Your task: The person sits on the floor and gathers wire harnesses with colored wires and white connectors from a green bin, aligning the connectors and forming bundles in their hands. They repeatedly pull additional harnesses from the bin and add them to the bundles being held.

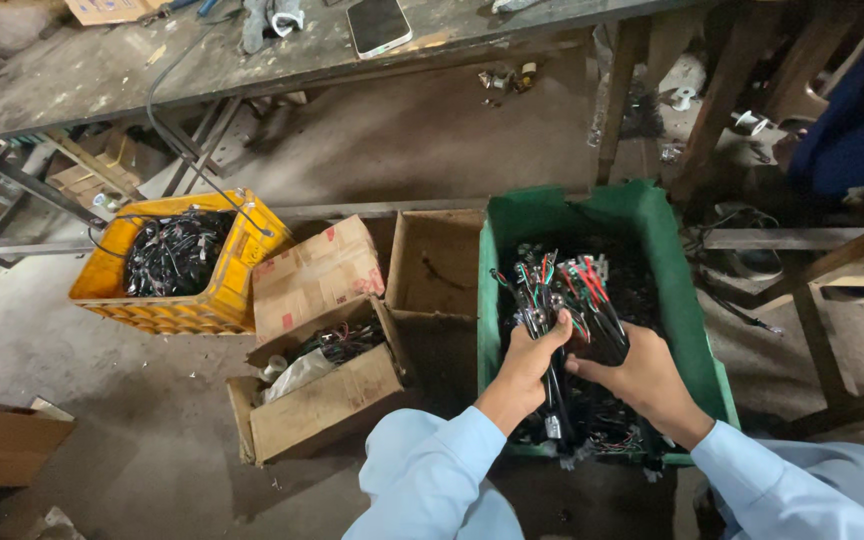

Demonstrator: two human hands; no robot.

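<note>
Over the green bin (697, 330), both hands' fingers clamp one wire bundle (562, 290), left hand (527, 365) and right hand (642, 380) mid-sorting, with many wires left inside.

The wire bundle (564, 290) lay in the bin (652, 215), at the fingers (552, 330). Left of them stood two cardboard boxes (322, 400), then a crate (242, 260). The bench (102, 70) stood beyond.
</note>
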